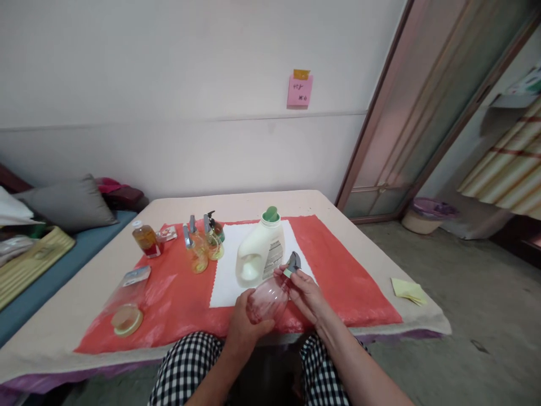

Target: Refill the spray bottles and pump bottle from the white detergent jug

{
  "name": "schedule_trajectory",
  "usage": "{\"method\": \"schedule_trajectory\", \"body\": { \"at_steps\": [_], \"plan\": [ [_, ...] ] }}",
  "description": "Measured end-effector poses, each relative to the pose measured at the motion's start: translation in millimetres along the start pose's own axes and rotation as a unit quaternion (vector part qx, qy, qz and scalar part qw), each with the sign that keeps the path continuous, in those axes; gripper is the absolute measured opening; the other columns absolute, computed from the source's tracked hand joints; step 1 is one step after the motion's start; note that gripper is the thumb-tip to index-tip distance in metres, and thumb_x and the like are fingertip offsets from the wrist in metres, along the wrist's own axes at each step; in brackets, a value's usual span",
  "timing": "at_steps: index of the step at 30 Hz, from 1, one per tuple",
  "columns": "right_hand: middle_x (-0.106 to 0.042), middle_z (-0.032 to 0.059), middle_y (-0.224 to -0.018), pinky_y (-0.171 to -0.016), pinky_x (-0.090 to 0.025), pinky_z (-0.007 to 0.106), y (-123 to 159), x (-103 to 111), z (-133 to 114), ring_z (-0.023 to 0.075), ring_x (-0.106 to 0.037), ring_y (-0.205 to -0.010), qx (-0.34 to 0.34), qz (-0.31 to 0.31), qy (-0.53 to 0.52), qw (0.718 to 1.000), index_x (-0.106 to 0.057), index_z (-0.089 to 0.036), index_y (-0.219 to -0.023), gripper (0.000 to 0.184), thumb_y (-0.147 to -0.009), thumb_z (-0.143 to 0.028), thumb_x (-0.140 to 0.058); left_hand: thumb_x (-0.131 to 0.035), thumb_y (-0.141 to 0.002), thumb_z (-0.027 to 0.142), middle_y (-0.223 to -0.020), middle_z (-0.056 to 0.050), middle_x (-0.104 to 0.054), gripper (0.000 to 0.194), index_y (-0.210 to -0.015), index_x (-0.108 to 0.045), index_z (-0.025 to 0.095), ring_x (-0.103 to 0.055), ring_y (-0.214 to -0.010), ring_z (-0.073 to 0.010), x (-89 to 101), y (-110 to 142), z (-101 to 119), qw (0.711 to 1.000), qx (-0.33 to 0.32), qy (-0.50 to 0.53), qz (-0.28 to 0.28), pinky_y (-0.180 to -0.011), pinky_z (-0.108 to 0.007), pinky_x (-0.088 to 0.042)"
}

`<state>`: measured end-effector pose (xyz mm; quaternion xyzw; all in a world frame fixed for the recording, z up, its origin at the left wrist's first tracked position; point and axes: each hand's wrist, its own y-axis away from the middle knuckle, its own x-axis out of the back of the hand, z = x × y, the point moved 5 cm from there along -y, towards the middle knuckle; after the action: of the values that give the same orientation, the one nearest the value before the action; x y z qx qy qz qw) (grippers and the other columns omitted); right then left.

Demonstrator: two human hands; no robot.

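Observation:
A clear, empty-looking bottle is tilted over the table's front edge, its neck toward the upper right. My left hand wraps around its body. At the neck, the fingers of my right hand close on the grey spout cap; whether the cap is fixed to the bottle I cannot tell. Just behind stands a white detergent jug with a green spout insert in its mouth, upright on a white cloth.
Several small bottles with grey tops stand left of the jug. Further left are an amber bottle, a clear container lying down and a round lid. Yellow notes lie at right on the table. A red sheet covers the middle.

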<state>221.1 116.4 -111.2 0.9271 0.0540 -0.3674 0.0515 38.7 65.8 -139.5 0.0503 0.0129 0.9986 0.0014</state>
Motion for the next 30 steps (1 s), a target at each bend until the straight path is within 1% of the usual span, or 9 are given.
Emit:
{"method": "schedule_trajectory", "body": {
  "at_steps": [4, 7, 9, 12, 15, 20, 25, 27, 30],
  "plan": [
    [-0.077, 0.0062, -0.096, -0.105, -0.045, 0.041, 1.6, -2.7, -3.6, 0.0229, -0.07, -0.095, 0.011, 0.002, -0.014, 1.0, -0.076, -0.019, -0.096, 0.042, -0.063, -0.042, -0.088, -0.084, -0.051, 0.033, -0.11, -0.009, -0.065, 0.078, -0.121, -0.054, 0.019, -0.063, -0.099, -0.0273, -9.8, -5.8, -14.8, 0.996, 0.034, 0.079, -0.008, -0.087, -0.036, -0.05],
    [-0.077, 0.005, -0.099, -0.106, -0.045, 0.041, 2.9, -4.7, -5.7, 0.0231, -0.069, -0.098, 0.017, 0.005, -0.023, 1.0, -0.076, -0.021, -0.095, 0.043, -0.061, -0.042, -0.089, -0.086, -0.043, 0.036, -0.094, -0.007, -0.068, 0.074, -0.11, -0.058, 0.019, -0.065, -0.089, -0.0286, -16.7, -13.1, -26.7, 0.993, 0.067, 0.097, -0.015, -0.079, -0.036, -0.051],
    [-0.077, 0.0047, -0.1, -0.107, -0.044, 0.041, 3.5, -5.5, -6.3, 0.0233, -0.069, -0.1, 0.02, 0.007, -0.028, 0.999, -0.076, -0.021, -0.095, 0.043, -0.061, -0.043, -0.089, -0.085, -0.04, 0.038, -0.088, -0.007, -0.069, 0.073, -0.106, -0.059, 0.019, -0.066, -0.085, -0.0291, -19.7, -17.2, -31.1, 0.991, 0.07, 0.107, -0.026, -0.076, -0.035, -0.051],
    [-0.077, 0.0046, -0.098, -0.108, -0.044, 0.041, 3.7, -4.9, -5.6, 0.023, -0.069, -0.1, 0.022, 0.01, -0.033, 0.999, -0.076, -0.021, -0.094, 0.042, -0.062, -0.044, -0.088, -0.084, -0.04, 0.039, -0.088, -0.007, -0.07, 0.071, -0.104, -0.06, 0.019, -0.067, -0.086, -0.0297, -22.0, -19.6, -35.1, 0.989, 0.071, 0.12, -0.041, -0.076, -0.035, -0.051],
    [-0.077, 0.0041, -0.098, -0.107, -0.045, 0.041, 2.1, -1.3, -4.7, 0.023, -0.069, -0.099, 0.021, 0.015, -0.036, 0.999, -0.075, -0.021, -0.094, 0.04, -0.064, -0.044, -0.087, -0.083, -0.04, 0.038, -0.09, -0.008, -0.071, 0.068, -0.102, -0.06, 0.02, -0.066, -0.087, -0.0294, -21.9, -18.3, -37.4, 0.989, 0.073, 0.122, -0.038, -0.078, -0.035, -0.051],
    [-0.077, 0.0014, -0.102, -0.105, -0.046, 0.039, -2.3, 6.0, -6.5, 0.0205, -0.069, -0.1, 0.031, 0.033, -0.038, 0.998, -0.075, -0.025, -0.094, 0.039, -0.065, -0.05, -0.085, -0.082, -0.041, 0.036, -0.091, -0.006, -0.071, 0.065, -0.1, -0.061, 0.02, -0.066, -0.088, -0.028, -20.6, -17.4, -36.5, 0.989, 0.07, 0.125, -0.041, -0.08, -0.035, -0.05],
    [-0.077, 0.0054, -0.099, -0.104, -0.045, 0.043, -1.9, 1.4, -1.3, 0.0229, -0.07, -0.094, 0.01, 0.022, -0.007, 1.0, -0.074, -0.022, -0.096, 0.037, -0.065, -0.037, -0.087, -0.08, -0.044, 0.038, -0.086, -0.006, -0.071, 0.063, -0.099, -0.059, 0.018, -0.066, -0.084, -0.0255, -15.5, -19.0, -32.4, 0.991, 0.066, 0.115, -0.033, -0.077, -0.035, -0.051],
    [-0.077, 0.0057, -0.097, -0.104, -0.044, 0.043, -1.0, -0.4, 0.6, 0.0228, -0.07, -0.093, 0.004, 0.019, 0.003, 1.0, -0.075, -0.021, -0.094, 0.035, -0.065, -0.035, -0.087, -0.081, -0.044, 0.038, -0.091, -0.006, -0.07, 0.066, -0.103, -0.059, 0.018, -0.065, -0.086, -0.0258, -12.8, -16.3, -27.7, 0.992, 0.061, 0.106, -0.029, -0.078, -0.035, -0.051],
    [-0.077, 0.0062, -0.094, -0.104, -0.044, 0.042, -0.2, -0.6, 1.6, 0.0229, -0.07, -0.093, -0.004, 0.017, 0.012, 1.0, -0.075, -0.019, -0.092, 0.034, -0.066, -0.038, -0.086, -0.082, -0.049, 0.037, -0.101, -0.007, -0.069, 0.071, -0.113, -0.056, 0.018, -0.064, -0.091, -0.0263, -8.7, -7.5, -15.2, 0.995, 0.054, 0.084, -0.025, -0.081, -0.036, -0.051]
  ]
}}
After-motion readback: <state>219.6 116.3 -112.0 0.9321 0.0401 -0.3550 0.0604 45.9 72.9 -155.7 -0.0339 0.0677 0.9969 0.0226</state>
